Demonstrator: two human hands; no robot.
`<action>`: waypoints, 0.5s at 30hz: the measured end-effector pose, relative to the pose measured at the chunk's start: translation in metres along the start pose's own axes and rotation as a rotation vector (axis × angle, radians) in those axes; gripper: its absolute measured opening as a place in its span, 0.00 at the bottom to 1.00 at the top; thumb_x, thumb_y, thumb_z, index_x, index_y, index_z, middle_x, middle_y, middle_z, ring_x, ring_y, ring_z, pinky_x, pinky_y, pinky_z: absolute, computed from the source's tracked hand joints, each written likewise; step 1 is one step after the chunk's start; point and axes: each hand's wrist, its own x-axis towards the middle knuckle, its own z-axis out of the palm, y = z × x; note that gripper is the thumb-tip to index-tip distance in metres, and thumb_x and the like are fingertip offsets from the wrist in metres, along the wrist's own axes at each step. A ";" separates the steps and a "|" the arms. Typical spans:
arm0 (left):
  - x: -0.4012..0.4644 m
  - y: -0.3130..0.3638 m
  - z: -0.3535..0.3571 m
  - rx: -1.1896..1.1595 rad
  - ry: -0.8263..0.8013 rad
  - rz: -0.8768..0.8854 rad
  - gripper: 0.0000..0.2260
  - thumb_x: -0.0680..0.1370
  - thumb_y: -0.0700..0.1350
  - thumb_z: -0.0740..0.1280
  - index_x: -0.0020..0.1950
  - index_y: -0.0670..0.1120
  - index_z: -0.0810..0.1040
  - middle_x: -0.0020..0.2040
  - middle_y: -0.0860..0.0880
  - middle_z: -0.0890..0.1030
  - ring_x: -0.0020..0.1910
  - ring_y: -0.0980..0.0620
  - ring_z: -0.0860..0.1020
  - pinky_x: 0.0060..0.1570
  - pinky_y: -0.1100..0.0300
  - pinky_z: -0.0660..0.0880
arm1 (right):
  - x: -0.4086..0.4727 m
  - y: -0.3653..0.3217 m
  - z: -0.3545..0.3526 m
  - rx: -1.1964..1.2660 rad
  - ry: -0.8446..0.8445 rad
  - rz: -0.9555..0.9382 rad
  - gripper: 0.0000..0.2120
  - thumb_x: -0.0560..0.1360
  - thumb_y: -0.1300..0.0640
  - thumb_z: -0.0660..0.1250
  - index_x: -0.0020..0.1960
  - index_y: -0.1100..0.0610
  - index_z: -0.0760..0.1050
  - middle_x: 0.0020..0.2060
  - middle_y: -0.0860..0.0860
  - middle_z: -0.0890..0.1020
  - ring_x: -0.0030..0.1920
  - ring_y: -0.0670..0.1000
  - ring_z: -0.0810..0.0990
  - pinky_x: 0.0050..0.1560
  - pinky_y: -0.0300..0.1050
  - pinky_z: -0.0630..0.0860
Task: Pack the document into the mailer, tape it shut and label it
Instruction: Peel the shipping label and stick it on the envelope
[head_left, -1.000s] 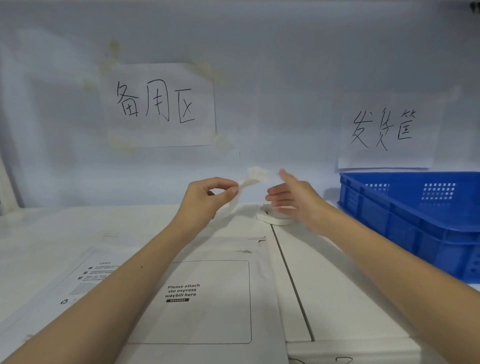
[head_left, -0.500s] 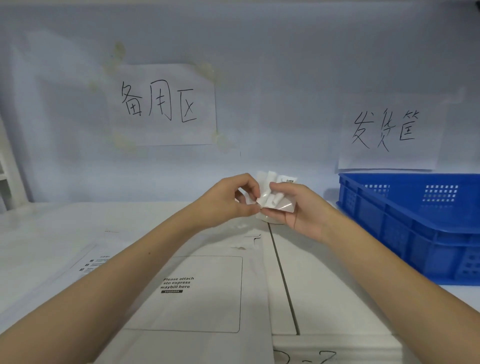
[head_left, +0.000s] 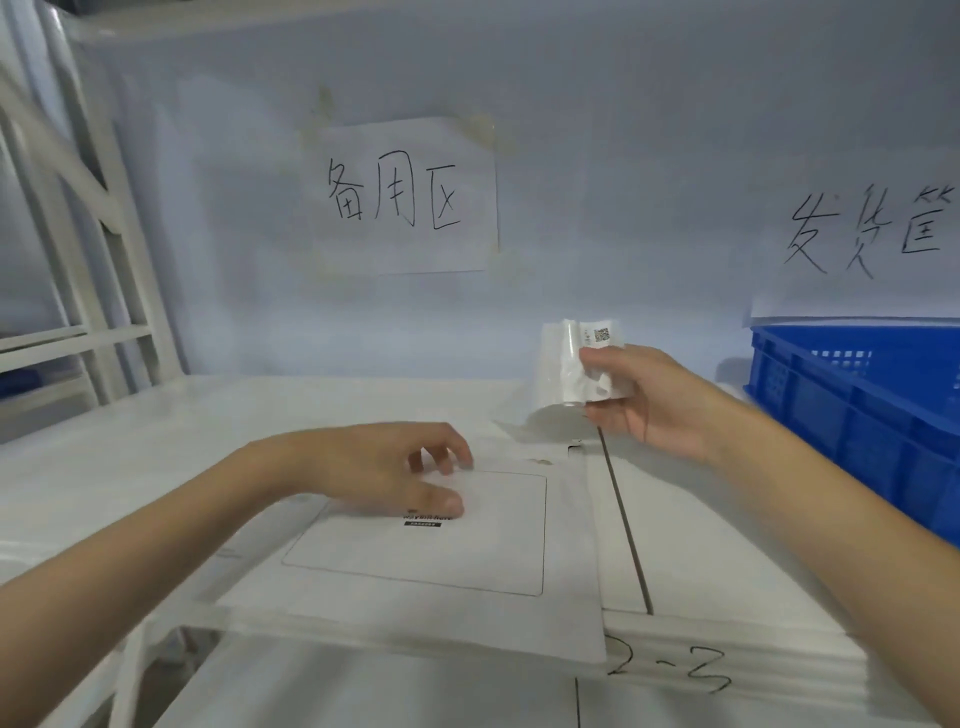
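The right hand (head_left: 660, 400) is up off the surface, thumb and fingertips pinching a small white paper label (head_left: 579, 366) that curls and crinkles in the grip. A QR code and fine print show on its upper corner, just above the thumb. Directly below that pinch, a white roll of tape (head_left: 553, 422) lies on the table, only partly visible under the label's lower edge.

Down and to the left of the pinched label, the left hand (head_left: 395, 467) sits over the flat white cardboard mailer (head_left: 431, 561), fingers loosely curled and holding nothing. The thumb tip lies across the small black printed text inside the mailer's outlined waybill box; whether the fingertips actually press the card I can't tell, there's some blur. The mailer lies flat on the white tabletop (head_left: 701, 545), its near edge reaching the table's front edge, its right side running just beside the dark seam between table sections.

To the right of the label-holding hand stands a blue perforated plastic crate (head_left: 857, 395), well apart from the mailer. On the wall beyond both hands hang two white paper signs with handwritten characters: one (head_left: 408, 197) above the mailer, the other (head_left: 862, 244) above the crate. Handwritten "2-3" (head_left: 670, 670) marks the table's front edge.
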 end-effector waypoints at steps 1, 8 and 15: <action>-0.001 -0.003 0.008 0.015 -0.005 -0.009 0.17 0.74 0.61 0.70 0.61 0.66 0.72 0.59 0.63 0.74 0.57 0.58 0.73 0.59 0.63 0.71 | -0.001 0.000 0.001 0.001 0.002 -0.001 0.04 0.76 0.60 0.69 0.50 0.59 0.78 0.39 0.53 0.81 0.34 0.50 0.83 0.32 0.40 0.81; 0.026 0.002 0.036 -0.004 0.170 0.043 0.19 0.77 0.61 0.66 0.66 0.62 0.70 0.62 0.62 0.72 0.60 0.60 0.66 0.63 0.61 0.65 | -0.006 -0.003 0.000 -0.056 0.019 -0.028 0.03 0.78 0.61 0.68 0.47 0.60 0.76 0.30 0.47 0.79 0.27 0.43 0.79 0.36 0.42 0.84; 0.062 0.009 0.045 -0.045 0.268 0.014 0.20 0.78 0.60 0.65 0.68 0.58 0.68 0.62 0.58 0.71 0.64 0.52 0.64 0.63 0.57 0.64 | -0.004 -0.003 -0.002 -0.070 0.028 -0.054 0.03 0.76 0.59 0.70 0.48 0.58 0.79 0.33 0.48 0.80 0.32 0.46 0.81 0.35 0.41 0.82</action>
